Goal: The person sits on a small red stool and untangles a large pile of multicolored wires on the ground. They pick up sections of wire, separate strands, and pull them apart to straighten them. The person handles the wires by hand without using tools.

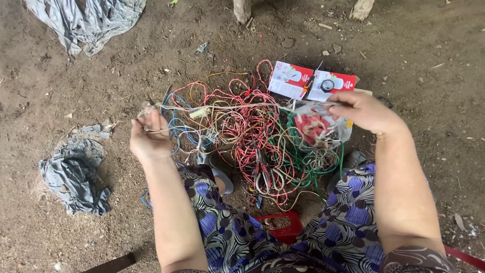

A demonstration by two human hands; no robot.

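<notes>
My left hand (149,132) is closed around one end of a pale wire (237,106) that is stretched level above a tangled heap of wires (247,136) in red, green, blue and yellow on the dirt ground. At the wire's other end, my right hand (365,111) pinches it, just over a crumpled clear plastic bag with red inside (317,126). Pliers with dark handles (263,174) lie at the near side of the heap. My knees in a blue patterned dress (227,227) frame the heap.
Two red and white boxes (309,82) lie beyond the heap. A grey crumpled cloth (75,172) sits at the left and a grey plastic sheet (86,20) at the top left. A red plastic stool edge (280,227) shows between my knees. Two wooden legs (242,9) stand at the top.
</notes>
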